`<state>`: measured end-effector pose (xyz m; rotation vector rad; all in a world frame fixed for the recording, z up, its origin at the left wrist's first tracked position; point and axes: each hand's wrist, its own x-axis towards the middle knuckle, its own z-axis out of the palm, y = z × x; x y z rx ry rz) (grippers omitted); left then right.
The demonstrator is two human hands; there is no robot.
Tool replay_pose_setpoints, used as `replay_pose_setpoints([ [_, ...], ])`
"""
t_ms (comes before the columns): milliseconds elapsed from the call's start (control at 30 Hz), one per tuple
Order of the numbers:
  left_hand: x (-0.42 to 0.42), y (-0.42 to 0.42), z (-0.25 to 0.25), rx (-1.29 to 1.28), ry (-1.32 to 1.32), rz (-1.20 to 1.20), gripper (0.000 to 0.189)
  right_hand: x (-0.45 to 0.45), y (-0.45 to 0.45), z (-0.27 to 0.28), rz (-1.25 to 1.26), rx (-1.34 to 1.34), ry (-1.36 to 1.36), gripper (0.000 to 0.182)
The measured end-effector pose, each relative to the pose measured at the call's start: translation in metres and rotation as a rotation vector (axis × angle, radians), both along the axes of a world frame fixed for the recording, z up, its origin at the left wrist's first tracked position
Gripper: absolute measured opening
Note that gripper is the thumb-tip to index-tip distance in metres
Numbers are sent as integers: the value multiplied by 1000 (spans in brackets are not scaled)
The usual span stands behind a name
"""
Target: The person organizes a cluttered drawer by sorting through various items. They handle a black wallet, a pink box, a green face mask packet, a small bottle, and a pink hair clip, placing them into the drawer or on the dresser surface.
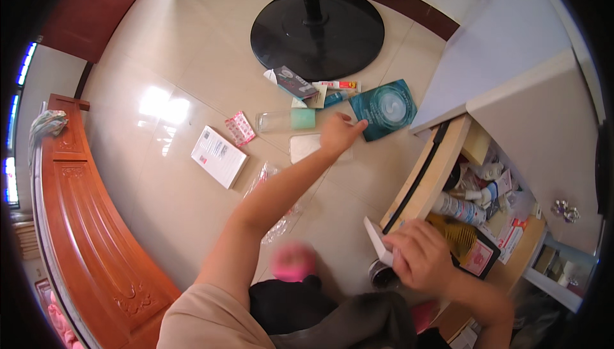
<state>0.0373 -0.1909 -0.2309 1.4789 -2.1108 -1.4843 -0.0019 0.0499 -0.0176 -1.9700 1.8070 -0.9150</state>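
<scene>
My left hand (pixel 341 133) is over the floor, its fingertips touching or just above the near left edge of a teal printed packet (pixel 385 108). Below it lies a clear flat case with white contents (pixel 303 147). A clear bottle with a mint-green cap (pixel 283 120) lies on its side to the left. My right hand (pixel 416 253) grips a small white flat box (pixel 379 243) beside the open drawer (pixel 431 176). In the drawer are a yellow comb (pixel 459 239), a spray can or bottle (pixel 460 209) and other small items. A dark round jar (pixel 382 273) stands below the white box.
A white box (pixel 219 156), a pink patterned sachet (pixel 240 128), crumpled clear plastic (pixel 278 224), a folded dark leaflet (pixel 293 83) and a red-and-yellow tube box (pixel 341 85) lie on the tiles. Beyond is a round black stand base (pixel 316 32); a carved wooden bed panel (pixel 96 234) is left.
</scene>
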Motion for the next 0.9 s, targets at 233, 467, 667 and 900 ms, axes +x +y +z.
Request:
replay_pose_setpoints([
  [233, -7, -11, 25, 126, 495, -61, 16, 0, 1, 3, -31, 101, 65, 23],
  [467, 52, -109, 96, -137, 532, 45, 21, 5, -4, 7, -99, 148, 49, 20],
  [667, 79, -99, 86, -419, 362, 376, 27, 9, 0, 12, -136, 142, 155, 17],
  [900, 136, -82, 35, -550, -62, 27, 38, 15, 16, 12, -252, 49, 157, 16],
])
